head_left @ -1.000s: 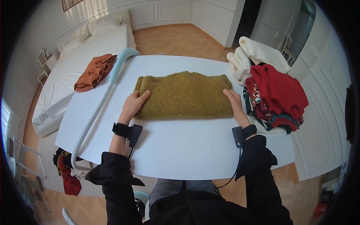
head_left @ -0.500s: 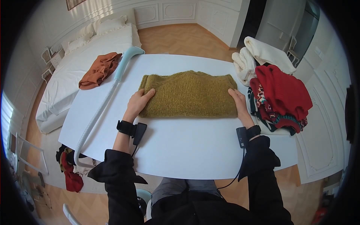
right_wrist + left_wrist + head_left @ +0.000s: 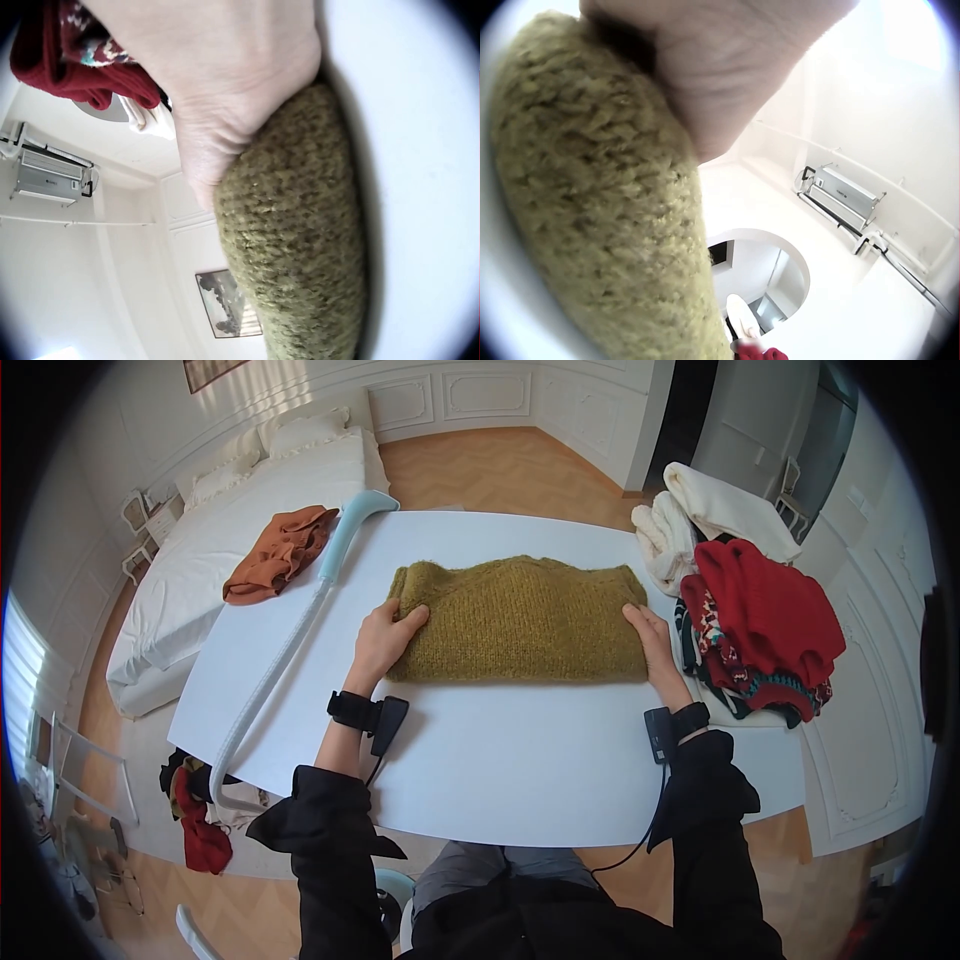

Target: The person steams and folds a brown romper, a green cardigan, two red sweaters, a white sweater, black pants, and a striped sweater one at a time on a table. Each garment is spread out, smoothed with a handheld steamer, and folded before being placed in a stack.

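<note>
An olive-green knit garment [image 3: 520,622], folded into a wide rectangle, lies on the white table [image 3: 490,760]. My left hand [image 3: 385,643] grips its left end, thumb on top and the fingers hidden beneath or behind the edge. At the opposite end my right hand [image 3: 656,647] holds it the same way, thumb on top. In the left wrist view the thick knit [image 3: 607,202] bulges beside the palm [image 3: 720,67]. The right wrist view shows the knit [image 3: 300,232] against the hand [image 3: 225,75], close to the white tabletop.
A light-blue steamer head [image 3: 345,535] with its pale hose [image 3: 270,680] lies along the table's left side, beside a rust-orange garment [image 3: 280,555]. On the right are a red sweater [image 3: 770,605], patterned knits and cream folded items [image 3: 730,505]. More clothes [image 3: 205,840] lie low at the left.
The whole head view has shifted, so the table and everything on it appear further right. Both hands keep their hold on the green garment, which looks unchanged in shape.
</note>
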Motion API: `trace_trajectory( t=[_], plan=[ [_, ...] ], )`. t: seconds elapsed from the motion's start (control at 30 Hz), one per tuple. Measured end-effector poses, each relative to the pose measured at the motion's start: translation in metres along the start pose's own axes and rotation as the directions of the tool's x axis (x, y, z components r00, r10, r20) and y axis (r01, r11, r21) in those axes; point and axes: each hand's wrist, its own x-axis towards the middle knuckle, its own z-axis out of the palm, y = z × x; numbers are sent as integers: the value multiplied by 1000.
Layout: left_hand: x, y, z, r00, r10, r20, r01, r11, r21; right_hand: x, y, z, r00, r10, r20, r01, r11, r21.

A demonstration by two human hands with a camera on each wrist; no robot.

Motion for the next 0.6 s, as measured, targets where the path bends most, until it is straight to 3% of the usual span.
trace_trajectory(
  t=[0.1, 0.17, 0.4, 0.5, 0.57, 0.6],
  plan=[
    [-4, 9, 0, 996, 21, -81, -24, 999, -44, 0, 0, -1, 1000, 1, 2, -1, 1000, -9],
    [-2, 8, 0, 992, 58, -111, -77, 981, -180, 0, 0, 1, 999, -32, 27, 32, 999, 0],
    [-6, 10, 11, 992, 106, -73, -124, 932, -341, -3, -8, 2, 997, -27, 68, 34, 994, -104],
    [-6, 12, 6, 995, 82, -64, -97, 948, -303, 2, -8, 4, 989, -132, 60, 139, 980, -145],
    [-6, 16, 2, 988, 61, -139, -112, 909, -401, 5, -11, 6, 956, -293, 32, 293, 929, -225],
    [-7, 17, -1, 985, 22, -170, -81, 934, -348, 6, -13, 5, 956, -293, 27, 292, 929, -227]
  ],
)
